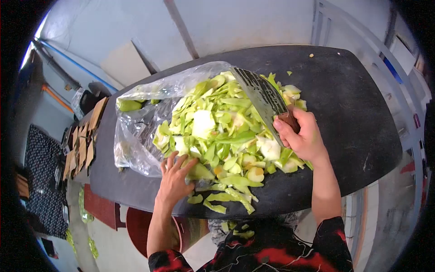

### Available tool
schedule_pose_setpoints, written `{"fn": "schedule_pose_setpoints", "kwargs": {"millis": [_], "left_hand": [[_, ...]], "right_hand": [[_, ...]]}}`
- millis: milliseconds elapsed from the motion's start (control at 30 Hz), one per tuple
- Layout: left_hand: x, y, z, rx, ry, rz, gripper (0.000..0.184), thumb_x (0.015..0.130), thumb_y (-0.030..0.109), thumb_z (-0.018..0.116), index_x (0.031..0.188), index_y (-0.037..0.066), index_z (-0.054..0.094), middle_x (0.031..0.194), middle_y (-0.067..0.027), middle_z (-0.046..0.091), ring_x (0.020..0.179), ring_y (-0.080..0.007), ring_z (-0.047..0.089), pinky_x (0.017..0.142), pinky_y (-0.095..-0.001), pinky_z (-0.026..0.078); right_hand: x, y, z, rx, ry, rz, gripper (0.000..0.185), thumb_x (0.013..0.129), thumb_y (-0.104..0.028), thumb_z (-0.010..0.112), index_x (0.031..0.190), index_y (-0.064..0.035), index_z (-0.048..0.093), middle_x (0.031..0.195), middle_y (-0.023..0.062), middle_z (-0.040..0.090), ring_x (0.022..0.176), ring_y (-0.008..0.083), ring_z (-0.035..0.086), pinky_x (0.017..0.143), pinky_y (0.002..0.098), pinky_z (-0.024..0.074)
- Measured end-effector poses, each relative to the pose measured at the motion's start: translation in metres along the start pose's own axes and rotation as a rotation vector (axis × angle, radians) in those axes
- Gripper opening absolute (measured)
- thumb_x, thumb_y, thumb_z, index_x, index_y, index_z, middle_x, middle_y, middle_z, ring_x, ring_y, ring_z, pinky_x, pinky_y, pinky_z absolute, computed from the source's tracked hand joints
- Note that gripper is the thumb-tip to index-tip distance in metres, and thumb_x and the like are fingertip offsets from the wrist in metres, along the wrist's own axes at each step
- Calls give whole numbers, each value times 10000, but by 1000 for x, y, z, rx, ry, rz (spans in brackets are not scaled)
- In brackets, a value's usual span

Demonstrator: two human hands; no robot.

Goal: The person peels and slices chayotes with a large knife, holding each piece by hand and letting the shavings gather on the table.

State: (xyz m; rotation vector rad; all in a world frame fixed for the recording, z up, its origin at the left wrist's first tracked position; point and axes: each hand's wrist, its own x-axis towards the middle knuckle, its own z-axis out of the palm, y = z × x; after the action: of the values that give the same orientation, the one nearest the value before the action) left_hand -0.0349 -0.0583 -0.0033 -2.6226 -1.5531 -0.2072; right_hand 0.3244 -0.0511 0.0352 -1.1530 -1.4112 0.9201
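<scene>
My right hand (304,135) is closed round the brown wooden handle of a cleaver (259,93). Its broad dark blade is tilted up over the right side of a heap of green vegetable peels and pale cut pieces (231,120). At the heap's near left edge, my left hand (176,179) has its fingers spread, touching a light green piece (198,172). Behind and left of the heap lies a clear plastic bag (136,154), with part of it under the pieces. A whole green vegetable (129,105) shows inside the bag's far left end.
Everything rests on a dark table (358,118) with rounded corners. Long peels (226,197) lie near its front edge. A dark red round container (145,229) stands below on the floor. Flattened cardboard (84,145) is at the left, a grey metal frame (408,113) at the right.
</scene>
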Motion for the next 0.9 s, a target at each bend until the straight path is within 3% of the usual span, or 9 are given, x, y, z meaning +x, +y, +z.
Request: {"fn": "schedule_pose_setpoints", "kwargs": {"millis": [133, 233, 433, 533, 633, 667, 733, 833, 900], "left_hand": [[14, -3, 2, -160, -121, 86, 720, 544, 142, 806, 1237, 174, 610, 1226, -159, 506, 1194, -371, 471, 958, -461, 458], [17, 4, -8, -143, -261, -26, 692, 528, 154, 802, 1192, 127, 609, 1154, -169, 527, 1146, -379, 507, 905, -461, 497], [13, 0, 1, -123, -214, 0, 589, 529, 150, 787, 1085, 89, 599, 1033, -158, 561, 992, -389, 583, 828, -473, 516], [9, -22, 18, -295, -26, -163, 612, 524, 161, 791, 1092, 58, 587, 1040, -162, 570, 960, -335, 602, 813, -422, 524], [13, -44, 43, -860, 271, -308, 540, 612, 92, 679, 1132, 4, 559, 938, -103, 591, 796, -185, 578, 688, -317, 508], [20, -46, 50, -1265, 315, -485, 580, 645, 115, 648, 1206, 38, 523, 985, -102, 581, 787, -200, 584, 645, -316, 512], [34, -50, 30, -2380, 94, -145, 636, 700, 208, 625, 1302, 70, 470, 1060, -107, 560, 813, -222, 593, 605, -293, 498], [60, -23, 5, -2285, 318, -402, 699, 769, 423, 590, 1366, 91, 446, 1096, -135, 532, 858, -256, 555, 603, -287, 473], [72, -24, 25, -2434, 328, -353, 694, 771, 460, 590, 1331, 69, 464, 1081, -157, 520, 888, -269, 533, 620, -299, 478]], "right_hand": [[0, -1, -2, -89, 63, -100, 229, 886, -171, 681, 831, 20, 569, 593, 50, 575, 474, 133, 510, 466, 311, 382], [-2, -6, 5, -416, 87, -287, 231, 858, -147, 689, 799, -7, 515, 670, 139, 638, 551, 337, 621, 504, 399, 468], [-2, 13, 19, -640, 68, -537, 215, 827, -160, 708, 829, -53, 522, 690, 108, 637, 583, 314, 643, 518, 398, 511], [-3, 14, 24, -626, 28, -553, 222, 816, -174, 719, 832, -55, 532, 707, 107, 644, 593, 311, 647, 520, 396, 514], [-5, 14, 30, -600, -11, -538, 221, 820, -176, 725, 832, -43, 548, 710, 110, 652, 588, 317, 644, 522, 395, 508], [-6, 12, 33, -511, -13, -492, 217, 831, -171, 720, 833, -30, 555, 680, 105, 639, 556, 293, 633, 510, 377, 494], [-8, 6, 35, -427, -26, -459, 215, 842, -166, 716, 835, -17, 561, 650, 99, 626, 525, 269, 622, 498, 359, 480], [-14, 1, 38, -63, -167, -71, 233, 915, -182, 653, 835, 14, 556, 558, 27, 544, 475, 80, 528, 453, 265, 416], [-15, -2, 41, 50, -229, 13, 248, 935, -199, 631, 827, 10, 552, 568, 19, 554, 479, 70, 529, 450, 253, 415]]}}
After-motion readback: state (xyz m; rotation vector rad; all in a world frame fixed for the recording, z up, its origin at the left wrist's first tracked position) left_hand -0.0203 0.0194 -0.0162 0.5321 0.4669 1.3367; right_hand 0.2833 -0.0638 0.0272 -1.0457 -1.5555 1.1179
